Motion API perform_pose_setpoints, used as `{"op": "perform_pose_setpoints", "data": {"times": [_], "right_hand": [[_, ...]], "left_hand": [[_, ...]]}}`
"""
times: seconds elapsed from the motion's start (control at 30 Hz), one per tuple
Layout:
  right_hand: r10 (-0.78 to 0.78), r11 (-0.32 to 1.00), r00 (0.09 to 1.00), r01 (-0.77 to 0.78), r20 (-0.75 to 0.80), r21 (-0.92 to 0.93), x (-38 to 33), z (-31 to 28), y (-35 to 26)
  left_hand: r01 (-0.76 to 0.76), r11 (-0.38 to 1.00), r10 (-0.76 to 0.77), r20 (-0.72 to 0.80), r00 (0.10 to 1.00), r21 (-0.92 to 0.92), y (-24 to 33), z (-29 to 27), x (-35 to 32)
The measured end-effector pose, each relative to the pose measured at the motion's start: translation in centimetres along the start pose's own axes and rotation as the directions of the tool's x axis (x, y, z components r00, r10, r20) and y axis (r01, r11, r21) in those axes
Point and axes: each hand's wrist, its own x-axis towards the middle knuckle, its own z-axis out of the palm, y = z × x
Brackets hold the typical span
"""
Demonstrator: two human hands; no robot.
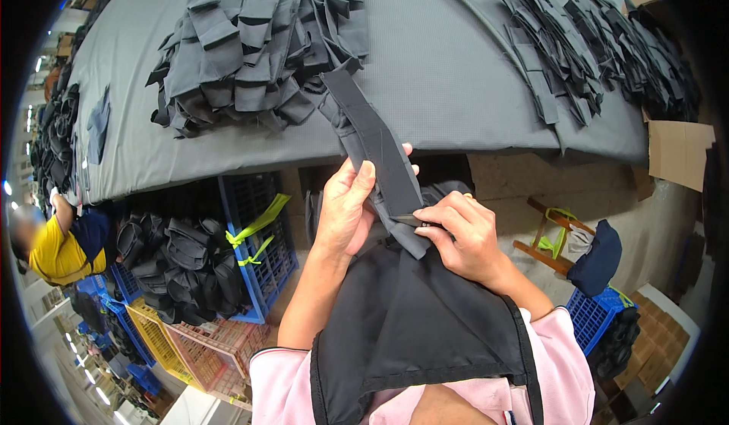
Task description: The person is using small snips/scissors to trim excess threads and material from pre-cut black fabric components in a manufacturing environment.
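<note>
A long, dark grey sewn fabric strip [377,148] slants from the table's near edge toward my body. My left hand [349,205] is closed around its middle, thumb on top and fingertips showing at the far side. At the strip's lower end, my right hand [467,235] pinches a thin dark pointed piece [406,219] between thumb and fingers. It lies against the fabric; whether it is a small tool or a fold cannot be told. Just beyond the strip's upper end, a heap of similar grey fabric pieces [228,60] rests on the table.
Grey cloth covers the table [448,83]. More fabric strips [558,53] are piled at its far right. Below the left edge stand a blue crate [254,235] and dark bundles [182,258]. A wooden stool [543,235] is at right. A person in yellow [68,246] is far left.
</note>
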Motion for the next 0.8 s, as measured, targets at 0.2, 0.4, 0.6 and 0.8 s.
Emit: {"op": "perform_pose_setpoints", "data": {"times": [0.2,0.4,0.6,0.8], "right_hand": [[0.24,0.959,0.971,-0.235,-0.016,0.158,1.7,-0.9,0.3],[0.212,0.951,0.976,-0.216,0.041,0.221,2.4,-0.4,1.4],[0.044,0.991,0.998,-0.039,-0.037,0.125,2.5,0.5,2.0],[-0.081,0.996,0.994,0.077,-0.075,-0.045,1.9,0.3,2.0]], "left_hand": [[0.012,1.0,-0.013,0.072,0.997,0.016,0.2,-0.2,-0.3],[0.055,0.998,-0.051,0.126,0.991,-0.031,-0.2,-0.3,-0.4],[0.106,0.993,-0.098,0.122,0.988,-0.056,0.0,-0.1,-0.5],[0.15,0.983,-0.138,0.112,0.984,-0.108,-0.3,-0.2,-0.5]]}}
